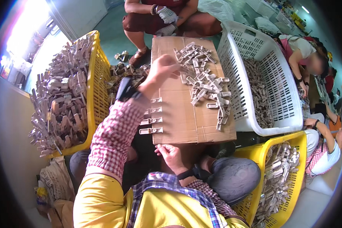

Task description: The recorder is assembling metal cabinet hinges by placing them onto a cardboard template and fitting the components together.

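Observation:
A cardboard box [174,114] stands in front of me as a work surface. Over its left part reaches my left hand [164,70], its fingers smeared by motion beside a loose pile of beige clips [207,81]. Whether that hand holds a clip cannot be made out. Along the box's left edge, several beige clips [152,121] lie in a row, their ends jutting past the edge. My right hand [171,156] is just below the near edge of the box, thumb and fingers drawn together; anything between the fingertips is too small to name.
A yellow basket [93,95] heaped with clips is on the left. To the right stand a white basket [250,102] and another yellow basket [298,167], both holding clips. Across the box crouches a person with gloved hands [167,15]. More people work at far right.

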{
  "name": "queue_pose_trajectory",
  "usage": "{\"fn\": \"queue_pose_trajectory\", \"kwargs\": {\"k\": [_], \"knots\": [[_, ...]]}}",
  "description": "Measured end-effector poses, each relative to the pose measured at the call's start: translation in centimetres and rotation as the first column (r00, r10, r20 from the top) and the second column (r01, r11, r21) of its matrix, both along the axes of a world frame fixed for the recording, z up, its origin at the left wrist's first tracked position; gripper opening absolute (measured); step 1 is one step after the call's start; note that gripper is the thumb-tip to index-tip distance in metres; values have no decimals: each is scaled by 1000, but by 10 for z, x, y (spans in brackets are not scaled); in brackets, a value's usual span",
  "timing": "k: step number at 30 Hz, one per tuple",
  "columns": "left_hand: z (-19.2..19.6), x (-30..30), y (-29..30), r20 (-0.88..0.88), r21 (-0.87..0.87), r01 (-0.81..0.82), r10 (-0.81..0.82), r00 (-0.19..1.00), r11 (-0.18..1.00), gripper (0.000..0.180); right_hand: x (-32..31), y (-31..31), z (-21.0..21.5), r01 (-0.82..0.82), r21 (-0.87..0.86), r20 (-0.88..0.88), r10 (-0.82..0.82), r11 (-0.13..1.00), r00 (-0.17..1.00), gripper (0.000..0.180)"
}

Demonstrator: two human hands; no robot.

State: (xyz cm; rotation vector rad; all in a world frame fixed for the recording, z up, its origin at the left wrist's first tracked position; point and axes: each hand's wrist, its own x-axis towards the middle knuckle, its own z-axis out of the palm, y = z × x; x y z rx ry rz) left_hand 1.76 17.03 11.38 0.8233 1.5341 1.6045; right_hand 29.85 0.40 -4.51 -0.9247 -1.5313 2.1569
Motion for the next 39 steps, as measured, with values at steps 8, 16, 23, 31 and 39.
{"fn": "queue_pose_trajectory", "kwargs": {"k": [8,16,23,31,39], "knots": [[-58,-54,-140,152,-47,-171,177,972,984,19,-2,-3,13,-19,-19,11,19,1000,1000,25],[-116,-64,-139,66,-69,-199,204,977,978,14,-3,-2,24,-32,154,77,20,988,997,22],[-127,-64,-140,106,-110,-188,199,974,976,15,-4,-2,23,-32,156,87,18,987,996,21],[-139,-67,-140,-9,-141,-237,239,971,961,12,-5,-4,25,-19,145,62,10,989,998,21],[-97,-50,-125,-785,-138,-423,161,598,895,23,0,-2,18,-43,8,88,42,999,995,25]]}}
